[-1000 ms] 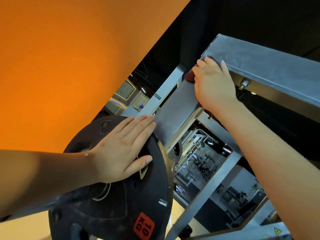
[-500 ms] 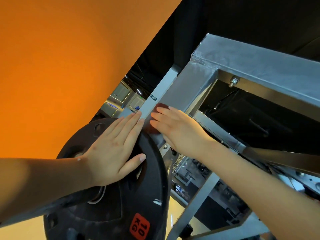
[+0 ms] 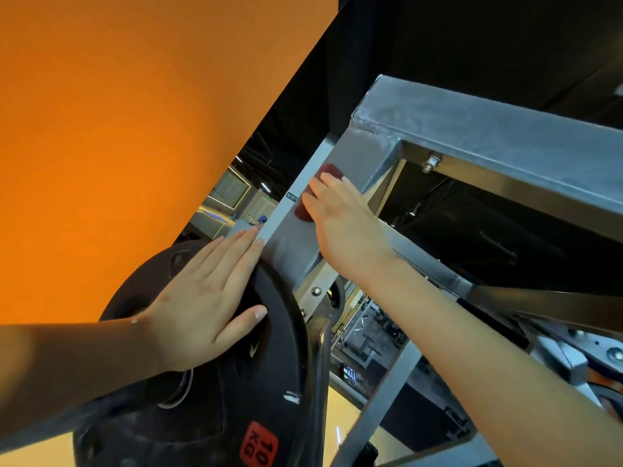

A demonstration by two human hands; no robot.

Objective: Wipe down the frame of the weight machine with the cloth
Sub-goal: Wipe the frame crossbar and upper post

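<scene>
The weight machine's grey metal frame (image 3: 478, 129) rises overhead, its upright post (image 3: 293, 237) meeting a horizontal beam at a welded corner. My right hand (image 3: 340, 224) presses a dark red cloth (image 3: 328, 171) flat against the upright, fingers straight; only the cloth's edges show past my fingers. My left hand (image 3: 205, 298) rests flat and open on a black 10 KG weight plate (image 3: 209, 399) hanging on the machine, just below and left of the cloth.
An orange wall (image 3: 118, 129) fills the left. The ceiling above the frame is black. A bolt (image 3: 433, 162) sticks out under the horizontal beam. More gym machines (image 3: 364, 335) stand in the background behind the frame.
My right hand with the cloth slid down the upright from the top corner to the weight plate, then back up partway. My left hand stayed on the plate.
</scene>
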